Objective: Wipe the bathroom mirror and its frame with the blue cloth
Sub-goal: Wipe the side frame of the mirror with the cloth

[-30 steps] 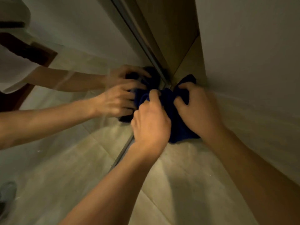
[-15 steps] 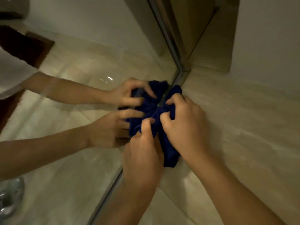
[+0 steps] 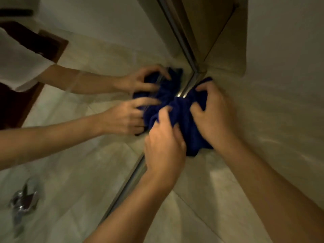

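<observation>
The blue cloth point(image 3: 185, 118) is bunched against the thin metal frame point(image 3: 188, 86) at the mirror's lower right corner. My left hand point(image 3: 164, 142) grips the cloth's near side, fingers curled into the folds. My right hand point(image 3: 213, 116) presses and clutches the cloth from the right, on the stone counter. The mirror point(image 3: 98, 58) fills the left half and shows both hands and the cloth reflected. Part of the frame is hidden under the cloth.
The beige marble counter point(image 3: 219, 199) runs under my arms. A white wall point(image 3: 284, 50) rises on the right, and a wooden panel point(image 3: 206, 23) meets the corner behind the frame. A chrome tap point(image 3: 22, 202) shows in the mirror at lower left.
Both hands have slid with the cloth along the frame, away from the corner, and gathered it tighter. The frame's corner, once covered, now shows above the cloth.
</observation>
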